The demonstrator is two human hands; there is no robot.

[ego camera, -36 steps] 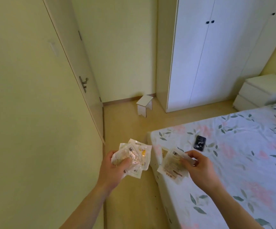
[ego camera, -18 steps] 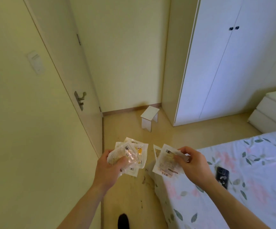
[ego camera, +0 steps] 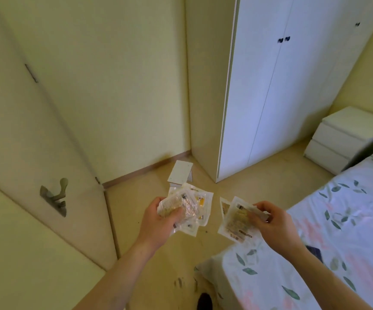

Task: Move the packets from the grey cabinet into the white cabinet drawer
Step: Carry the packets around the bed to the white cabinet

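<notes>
Left hand [ego camera: 158,222], lower centre of frame: fingers curling around packets [ego camera: 194,204], forearm extending from bottom edge. Right hand [ego camera: 272,222], right of centre: fingers and thumb pinching second bundle [ego camera: 234,220], forearm entering from lower right.

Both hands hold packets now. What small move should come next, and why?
Probably carry them toward the white drawer unit at the far right. The left hand and the right hand each grip a stack of packets, and its drawers look closed, so one hand must be freed first.
</notes>
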